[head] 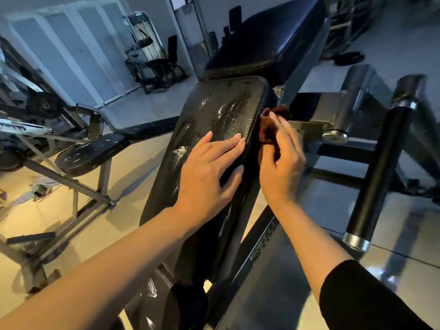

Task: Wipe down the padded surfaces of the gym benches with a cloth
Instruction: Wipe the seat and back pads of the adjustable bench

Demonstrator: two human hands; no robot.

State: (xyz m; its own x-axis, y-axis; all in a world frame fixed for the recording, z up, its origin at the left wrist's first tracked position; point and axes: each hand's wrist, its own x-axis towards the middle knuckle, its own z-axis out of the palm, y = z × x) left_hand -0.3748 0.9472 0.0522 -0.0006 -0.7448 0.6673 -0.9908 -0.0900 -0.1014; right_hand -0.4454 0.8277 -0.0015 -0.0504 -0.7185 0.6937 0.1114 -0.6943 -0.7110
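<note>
Wiping the seat pad's (209, 129) right edge.
Left hand (209, 177) lies flat, fingers straight; right hand (283, 160) grips a brown cloth (269, 129).

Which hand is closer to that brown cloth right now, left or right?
Right. The right hand holds the brown cloth against the right side edge of the bench pad. The left hand rests flat on top of the pad, just left of the cloth.

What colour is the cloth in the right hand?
Dark reddish brown. The cloth shows in the head view, bunched against the pad's side.
</note>
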